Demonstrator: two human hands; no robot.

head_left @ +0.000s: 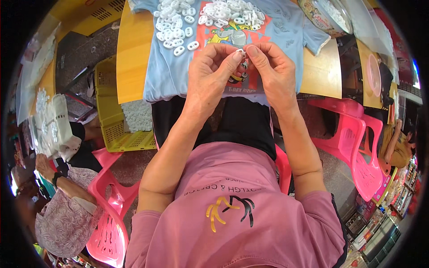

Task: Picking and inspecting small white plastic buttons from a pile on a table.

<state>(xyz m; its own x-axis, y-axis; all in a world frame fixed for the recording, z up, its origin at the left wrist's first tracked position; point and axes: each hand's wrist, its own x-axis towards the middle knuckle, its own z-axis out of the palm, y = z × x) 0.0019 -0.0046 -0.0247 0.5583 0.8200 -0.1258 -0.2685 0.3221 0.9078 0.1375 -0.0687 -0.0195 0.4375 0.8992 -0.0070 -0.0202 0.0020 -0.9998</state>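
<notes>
Above a light-blue printed T-shirt [174, 76] spread over the table, my two hands meet at the fingertips. Between the thumb and fingers of my left hand [208, 69] is a small white plastic piece [240, 51], mostly covered by the fingertips. My right hand [276, 73] pinches at the piece's other side, thumb against forefinger; whether it grips the piece itself or something smaller is hidden. Just beyond lie heaps of white oval two-hole plastic pieces [172, 33], with a few loose ones [193, 45] nearer my left hand.
A clear round tub [328, 18] of white pieces stands at the far right of the wooden table [129, 67]. Down to the left is a yellow crate [105, 107] holding white pieces. Pink chairs [357, 138] flank me, and a person [67, 210] sits at the left.
</notes>
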